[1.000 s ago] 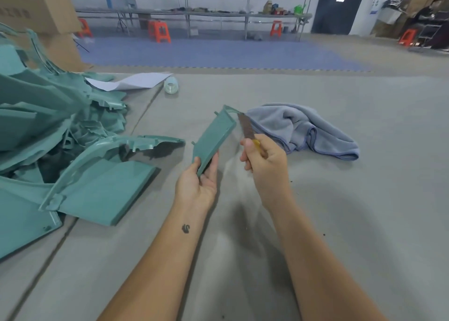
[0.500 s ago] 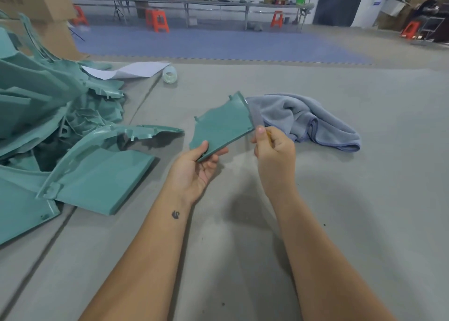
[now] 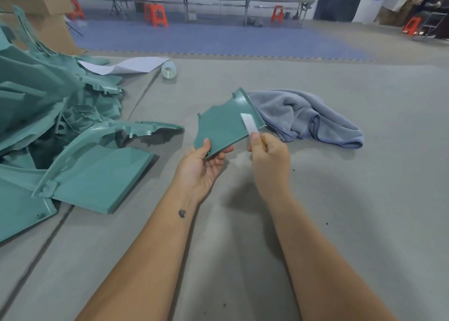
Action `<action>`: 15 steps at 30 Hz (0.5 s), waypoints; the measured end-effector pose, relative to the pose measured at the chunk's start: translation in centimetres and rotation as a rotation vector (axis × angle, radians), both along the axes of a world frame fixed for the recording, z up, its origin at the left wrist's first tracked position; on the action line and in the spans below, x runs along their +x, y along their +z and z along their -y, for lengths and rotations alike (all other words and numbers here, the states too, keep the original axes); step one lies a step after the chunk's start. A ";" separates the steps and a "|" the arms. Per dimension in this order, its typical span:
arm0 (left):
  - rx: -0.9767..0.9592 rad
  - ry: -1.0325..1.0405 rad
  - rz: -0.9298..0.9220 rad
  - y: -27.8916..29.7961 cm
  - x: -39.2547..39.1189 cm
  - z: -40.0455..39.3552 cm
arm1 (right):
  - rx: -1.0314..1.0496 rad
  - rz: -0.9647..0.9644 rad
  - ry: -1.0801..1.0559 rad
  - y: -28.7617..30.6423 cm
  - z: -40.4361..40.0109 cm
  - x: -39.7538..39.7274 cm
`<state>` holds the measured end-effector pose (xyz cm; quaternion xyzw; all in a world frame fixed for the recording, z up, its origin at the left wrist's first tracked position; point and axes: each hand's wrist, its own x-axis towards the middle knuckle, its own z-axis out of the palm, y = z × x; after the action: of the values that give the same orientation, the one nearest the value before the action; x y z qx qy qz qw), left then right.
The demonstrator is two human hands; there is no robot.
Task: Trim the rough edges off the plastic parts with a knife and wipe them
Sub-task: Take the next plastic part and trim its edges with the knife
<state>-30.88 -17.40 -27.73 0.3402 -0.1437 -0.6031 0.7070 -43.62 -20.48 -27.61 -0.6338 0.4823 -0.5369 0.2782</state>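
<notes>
A flat teal plastic part (image 3: 222, 126) is held up over the grey table, its broad face turned toward me. My left hand (image 3: 202, 166) grips its lower corner, thumb on top and fingers underneath. My right hand (image 3: 269, 160) holds a knife (image 3: 249, 124) whose pale blade lies against the part's right edge, the thumb pressing at the blade's base. The handle is mostly hidden in the fist. A crumpled grey-blue cloth (image 3: 306, 116) lies on the table just behind and right of the part.
A big heap of teal plastic parts (image 3: 48, 131) fills the left of the grey table (image 3: 364, 199). A white sheet (image 3: 128, 65) and a roll of clear tape (image 3: 168, 70) lie at the back. Cardboard boxes (image 3: 36, 9) stand far left.
My left hand has turned the part from edge-on to face-up. The knife blade has moved onto the part's right edge. Both hands have shifted slightly forward.
</notes>
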 end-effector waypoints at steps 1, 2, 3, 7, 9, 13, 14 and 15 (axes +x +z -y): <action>0.009 -0.004 -0.002 0.0 -0.2 0.1 | 0.004 -0.035 0.023 -0.1 -0.3 0.5; 0.018 -0.009 -0.011 0.0 -0.3 0.1 | 0.010 -0.071 0.050 -0.3 -0.7 0.9; 0.028 -0.010 -0.021 0.1 -0.4 0.2 | 0.013 -0.098 0.074 -0.4 -0.9 1.3; 0.067 0.032 0.082 0.3 -0.4 0.4 | -0.024 0.022 0.017 -0.3 -1.1 1.3; 0.078 0.042 0.169 0.4 -0.4 0.3 | -0.024 0.103 -0.052 -0.2 -0.7 0.6; 0.096 -0.157 0.217 0.8 0.5 0.0 | 0.026 0.113 -0.096 -0.2 0.0 -0.1; 0.084 -0.212 0.251 1.0 1.1 -0.3 | 0.023 0.138 -0.086 -0.1 0.1 -0.2; 0.060 -0.245 0.298 1.1 1.7 -0.5 | 0.004 0.168 -0.067 0.0 0.1 -0.2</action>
<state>-29.15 -16.85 -26.67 0.4267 -0.2689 -0.6316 0.5888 -43.84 -20.58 -27.61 -0.5694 0.4796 -0.5960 0.3008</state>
